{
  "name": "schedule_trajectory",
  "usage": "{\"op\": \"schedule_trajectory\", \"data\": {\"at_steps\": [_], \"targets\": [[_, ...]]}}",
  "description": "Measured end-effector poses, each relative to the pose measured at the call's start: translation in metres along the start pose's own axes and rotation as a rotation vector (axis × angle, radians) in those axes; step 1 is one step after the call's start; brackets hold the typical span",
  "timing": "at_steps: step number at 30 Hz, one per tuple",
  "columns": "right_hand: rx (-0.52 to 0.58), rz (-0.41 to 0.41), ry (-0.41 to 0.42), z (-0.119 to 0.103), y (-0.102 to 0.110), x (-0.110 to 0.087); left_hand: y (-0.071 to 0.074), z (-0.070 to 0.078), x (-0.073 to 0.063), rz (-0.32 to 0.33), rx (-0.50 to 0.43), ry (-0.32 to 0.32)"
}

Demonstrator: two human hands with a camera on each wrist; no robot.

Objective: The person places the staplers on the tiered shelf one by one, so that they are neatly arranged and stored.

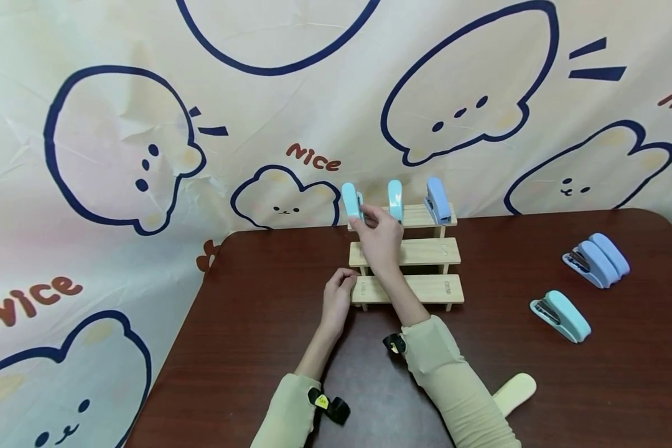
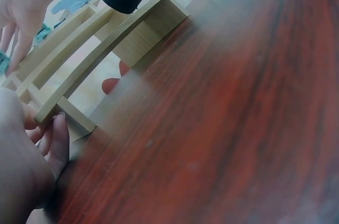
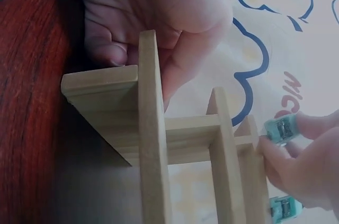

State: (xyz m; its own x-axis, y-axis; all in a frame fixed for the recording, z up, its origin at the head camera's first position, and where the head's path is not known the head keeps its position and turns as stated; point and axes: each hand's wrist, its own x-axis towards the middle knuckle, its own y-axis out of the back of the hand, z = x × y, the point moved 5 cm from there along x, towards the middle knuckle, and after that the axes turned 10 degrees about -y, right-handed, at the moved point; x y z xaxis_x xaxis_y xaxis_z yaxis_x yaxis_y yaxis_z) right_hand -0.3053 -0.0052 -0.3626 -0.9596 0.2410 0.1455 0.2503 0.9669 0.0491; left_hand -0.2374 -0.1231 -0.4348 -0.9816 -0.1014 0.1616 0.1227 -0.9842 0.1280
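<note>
A three-step wooden rack stands at the back of the table. My right hand pinches a light blue stapler at the left end of the top step, its fingertips around the stapler's lower part. That stapler also shows between thumb and fingers in the right wrist view. On the same step stand another light blue stapler at the middle and a periwinkle stapler at the right end. My left hand grips the left end of the bottom step, fingers curled around the wood.
To the right on the dark wooden table lie periwinkle staplers side by side and a mint stapler. A pale green rounded strip sticks out beside the right sleeve. A printed cloth hangs behind the rack.
</note>
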Motion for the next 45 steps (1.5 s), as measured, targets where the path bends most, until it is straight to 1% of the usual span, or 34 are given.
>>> {"op": "schedule_trajectory", "data": {"at_steps": [7,11,13,17,20,22,25,31,34,40,43,45], "targets": [[-0.144,0.042,0.060,-0.005,0.001,-0.002,-0.003,0.000,0.000,0.005,-0.006,-0.002],[-0.185,0.059,0.102,-0.010,0.002,-0.003,-0.002,0.000,0.000,0.007,-0.002,0.000],[-0.201,0.060,0.127,-0.012,0.001,-0.003,-0.002,-0.006,0.003,0.007,0.007,0.006],[-0.237,0.053,0.167,-0.013,0.000,-0.004,-0.001,-0.028,0.011,0.006,0.020,0.023],[-0.257,0.044,0.164,-0.010,-0.002,-0.004,0.000,-0.041,0.014,0.014,0.018,0.023],[-0.257,0.040,0.151,-0.008,-0.003,-0.004,0.000,-0.044,0.014,0.016,0.013,0.020],[-0.223,0.027,0.130,-0.006,-0.004,-0.004,-0.001,-0.046,0.014,0.021,0.006,0.016],[-0.079,-0.016,0.075,-0.003,-0.006,-0.003,-0.001,-0.044,0.014,0.027,0.006,0.005],[-0.059,-0.031,0.058,-0.001,-0.008,-0.004,-0.001,-0.044,0.014,0.035,0.010,0.002],[-0.083,-0.024,0.057,0.000,-0.008,-0.005,-0.001,-0.046,0.013,0.037,0.010,0.006],[-0.138,-0.014,0.092,0.000,-0.009,-0.005,-0.001,-0.043,0.013,0.021,0.007,0.014],[-0.195,-0.004,0.112,-0.001,-0.009,-0.004,-0.001,-0.043,0.013,0.016,0.002,0.014]]}}
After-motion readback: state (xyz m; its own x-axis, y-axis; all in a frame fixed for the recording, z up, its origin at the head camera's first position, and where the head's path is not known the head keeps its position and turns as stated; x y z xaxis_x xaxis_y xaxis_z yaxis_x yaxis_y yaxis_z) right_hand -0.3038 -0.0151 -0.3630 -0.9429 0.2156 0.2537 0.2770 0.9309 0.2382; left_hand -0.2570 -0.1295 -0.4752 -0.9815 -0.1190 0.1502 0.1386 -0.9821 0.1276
